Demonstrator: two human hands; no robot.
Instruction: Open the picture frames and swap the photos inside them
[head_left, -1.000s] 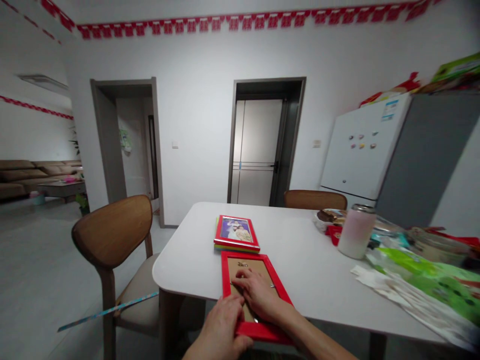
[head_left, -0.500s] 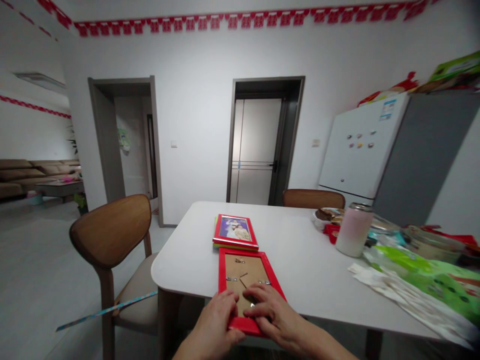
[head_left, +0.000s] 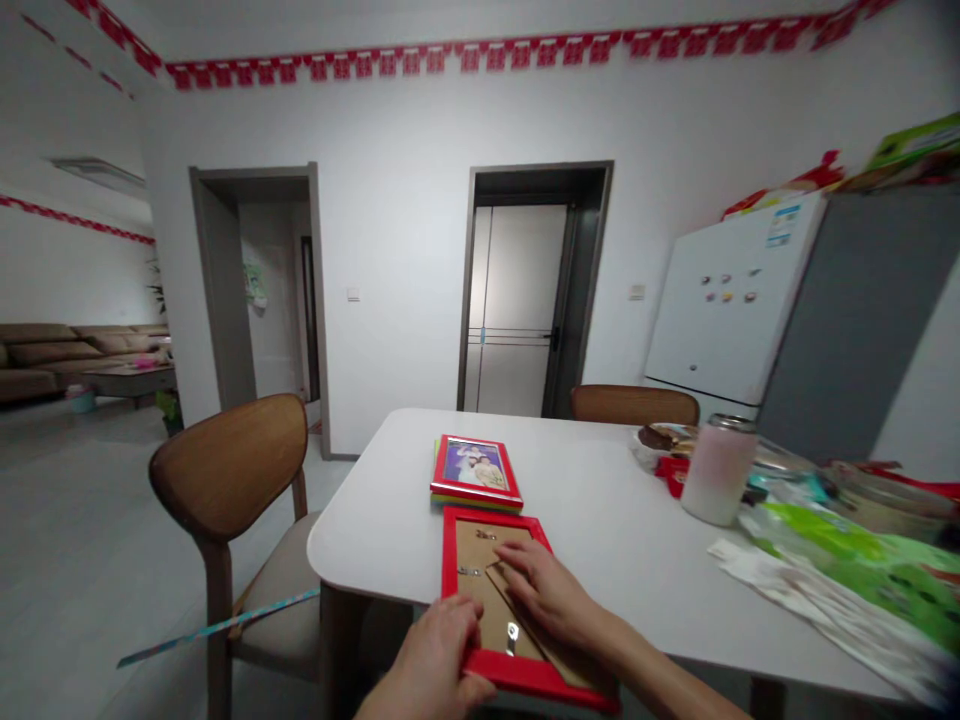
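Note:
A red picture frame (head_left: 451, 550) lies back side up at the table's near edge, showing a brown backing board (head_left: 491, 600) with metal clips and a stand flap. My left hand (head_left: 442, 645) grips the frame's near left corner, fingers on top and thumb at the near side. My right hand (head_left: 547, 590) rests on the right part of the backing, fingers spread over the flap and hiding part of the right side. Just beyond lies another red frame (head_left: 476, 472), photo side up, on top of something yellow-green.
On the white table (head_left: 600, 500), a pink and white bottle (head_left: 718, 472), green packaging (head_left: 862, 565) and white cloth (head_left: 795, 595) are at the right. One wooden chair (head_left: 232, 465) stands left, another (head_left: 636, 405) behind the table.
My right hand has moved from the frame's near edge farther up the backing, uncovering the near metal clip. My left hand still holds the near left corner. The view has shifted slightly.

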